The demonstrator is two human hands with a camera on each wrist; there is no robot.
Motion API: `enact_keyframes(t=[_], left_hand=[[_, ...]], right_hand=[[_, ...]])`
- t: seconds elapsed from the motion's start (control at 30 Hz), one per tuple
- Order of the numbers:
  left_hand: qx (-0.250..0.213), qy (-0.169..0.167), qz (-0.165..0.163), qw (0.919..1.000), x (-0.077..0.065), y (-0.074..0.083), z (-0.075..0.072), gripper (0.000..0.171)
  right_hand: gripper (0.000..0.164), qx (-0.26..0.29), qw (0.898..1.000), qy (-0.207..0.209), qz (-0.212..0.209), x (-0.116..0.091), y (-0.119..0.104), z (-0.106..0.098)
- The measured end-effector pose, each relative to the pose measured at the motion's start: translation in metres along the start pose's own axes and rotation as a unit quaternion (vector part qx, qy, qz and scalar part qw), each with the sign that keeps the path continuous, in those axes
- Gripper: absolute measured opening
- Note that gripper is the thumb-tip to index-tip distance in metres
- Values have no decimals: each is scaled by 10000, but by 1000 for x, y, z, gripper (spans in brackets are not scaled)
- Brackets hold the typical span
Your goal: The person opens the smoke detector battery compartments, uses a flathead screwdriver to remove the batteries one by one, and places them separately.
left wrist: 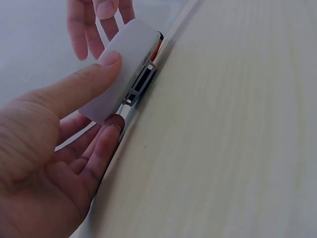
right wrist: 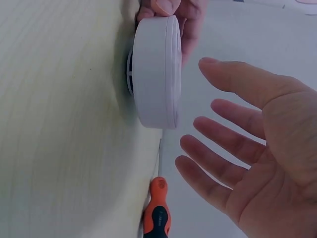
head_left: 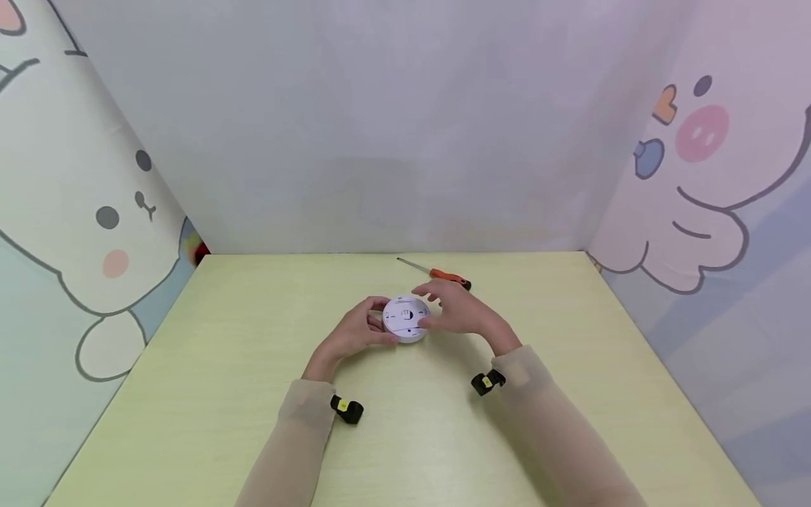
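Observation:
A round white smoke detector (head_left: pixel 398 322) is held low over the table, its flat, marked back plate facing up. My left hand (head_left: pixel 352 331) grips its left edge, the thumb on the near side and fingers beyond. The left wrist view shows dark vent slots on the underside of the detector (left wrist: pixel 130 49). My right hand (head_left: pixel 461 311) is at the detector's right side with fingers spread and slightly bent. In the right wrist view a gap shows between those fingertips and the detector (right wrist: pixel 154 74), and nothing is held there.
A screwdriver (head_left: pixel 443 274) with an orange and black handle lies behind the detector, its shaft pointing left. The pale wooden table (head_left: pixel 209 366) meets a grey backdrop at the back, with cartoon-printed cloth on both sides.

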State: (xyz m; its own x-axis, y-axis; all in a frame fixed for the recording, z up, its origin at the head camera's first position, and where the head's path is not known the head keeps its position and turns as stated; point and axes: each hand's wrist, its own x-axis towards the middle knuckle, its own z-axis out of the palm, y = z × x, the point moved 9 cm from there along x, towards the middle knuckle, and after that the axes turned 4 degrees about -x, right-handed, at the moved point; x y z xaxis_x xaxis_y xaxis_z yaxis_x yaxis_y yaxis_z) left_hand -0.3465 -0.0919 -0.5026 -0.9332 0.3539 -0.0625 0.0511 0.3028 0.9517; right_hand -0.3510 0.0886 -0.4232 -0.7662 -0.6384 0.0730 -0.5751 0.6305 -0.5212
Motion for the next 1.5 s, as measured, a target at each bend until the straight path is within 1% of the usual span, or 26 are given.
enact_keyframes(t=[0.2, 0.33, 0.43, 0.53, 0.8, 1.03, 1.5], left_hand=[[-4, -52, 30, 10000, 1, -1, 1, 81], [-34, -41, -56, 10000, 1, -3, 1, 81], [-49, -33, -112, 9999, 0, -3, 1, 81], [-30, -29, -122, 9999, -2, -3, 0, 80], [-119, -40, -193, 9997, -2, -4, 0, 79], [-91, -62, -149, 9998, 0, -4, 1, 79], [-127, -67, -134, 9998, -2, 0, 2, 80]], right_hand=[[58, -652, 9960, -519, -336, 14, -10, 3], [60, -928, 9909, -914, -349, 23, -15, 9], [60, -1082, 9873, -1097, -374, 27, -18, 13], [59, -1216, 9846, -1186, -408, 31, -20, 16], [56, -1410, 9810, -1302, -281, 38, -18, 20], [55, -1511, 9781, -1413, -241, 42, -18, 21], [51, -1498, 9776, -1467, -152, 46, -15, 23]])
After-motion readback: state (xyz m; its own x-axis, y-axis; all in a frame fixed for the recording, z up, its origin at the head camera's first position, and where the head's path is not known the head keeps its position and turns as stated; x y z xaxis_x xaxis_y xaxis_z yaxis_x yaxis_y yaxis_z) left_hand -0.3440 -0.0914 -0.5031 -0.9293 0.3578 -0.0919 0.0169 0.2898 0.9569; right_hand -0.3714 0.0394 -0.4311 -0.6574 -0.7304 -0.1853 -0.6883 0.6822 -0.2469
